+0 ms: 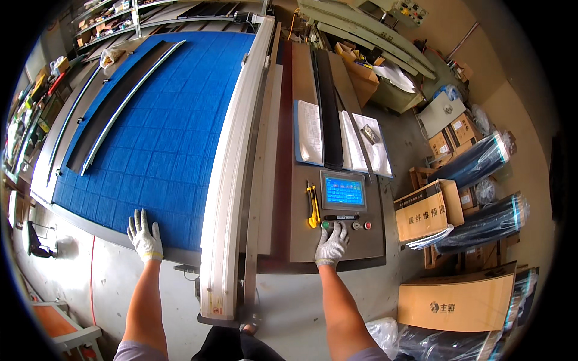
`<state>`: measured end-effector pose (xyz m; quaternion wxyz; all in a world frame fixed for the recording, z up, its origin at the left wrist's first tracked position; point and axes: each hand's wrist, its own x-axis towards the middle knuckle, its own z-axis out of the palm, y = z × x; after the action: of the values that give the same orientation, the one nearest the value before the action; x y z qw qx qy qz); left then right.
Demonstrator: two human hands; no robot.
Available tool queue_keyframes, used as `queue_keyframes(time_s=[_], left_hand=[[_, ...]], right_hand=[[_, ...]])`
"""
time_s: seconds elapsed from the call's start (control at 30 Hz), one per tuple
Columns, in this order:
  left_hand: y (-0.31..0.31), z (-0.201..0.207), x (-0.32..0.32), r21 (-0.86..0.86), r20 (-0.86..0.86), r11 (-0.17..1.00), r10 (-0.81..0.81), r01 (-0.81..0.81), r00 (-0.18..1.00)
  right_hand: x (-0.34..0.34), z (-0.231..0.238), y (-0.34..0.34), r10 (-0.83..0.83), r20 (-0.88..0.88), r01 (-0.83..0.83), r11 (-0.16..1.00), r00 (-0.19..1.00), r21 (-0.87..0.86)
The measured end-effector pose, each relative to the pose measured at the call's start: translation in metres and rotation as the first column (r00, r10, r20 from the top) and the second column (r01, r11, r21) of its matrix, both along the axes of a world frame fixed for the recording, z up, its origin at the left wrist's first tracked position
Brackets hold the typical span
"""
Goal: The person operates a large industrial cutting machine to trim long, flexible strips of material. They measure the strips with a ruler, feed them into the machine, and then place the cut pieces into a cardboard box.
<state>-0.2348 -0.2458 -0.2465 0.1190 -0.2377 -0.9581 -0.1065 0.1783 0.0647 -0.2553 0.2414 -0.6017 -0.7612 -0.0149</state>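
My left hand, in a white knit glove, lies with fingers spread on the near edge of a blue sheet that covers the machine's flat bed. My right hand, gloved alike, rests on the control panel with its fingers stretched toward a row of buttons. Its fingertips are at or beside the green button; whether they press it I cannot tell. Above that hand lie a black marker and a yellow utility knife. A lit touchscreen sits behind them. Neither hand holds anything.
A long pale beam crosses the bed between my hands. Dark strips lie on the sheet's left side. Beyond the screen is an open binder with papers. Cardboard boxes and plastic-wrapped rolls stand at the right.
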Motion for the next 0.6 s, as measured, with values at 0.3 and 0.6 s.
queue_keyframes(time_s=[0.3, 0.6], left_hand=[[-0.0017, -0.0004, 0.0004, 0.015, 0.01, 1.0, -0.007, 0.006, 1.0], [-0.0016, -0.0005, 0.0007, 0.016, 0.028, 1.0, 0.003, -0.003, 1.0]], right_hand=[[-0.0008, 0.0014, -0.0003, -0.004, 0.005, 0.004, 1.0, 1.0, 0.0], [0.0017, -0.0007, 0.0009, -0.002, 0.036, 0.002, 1.0, 0.999, -0.001]])
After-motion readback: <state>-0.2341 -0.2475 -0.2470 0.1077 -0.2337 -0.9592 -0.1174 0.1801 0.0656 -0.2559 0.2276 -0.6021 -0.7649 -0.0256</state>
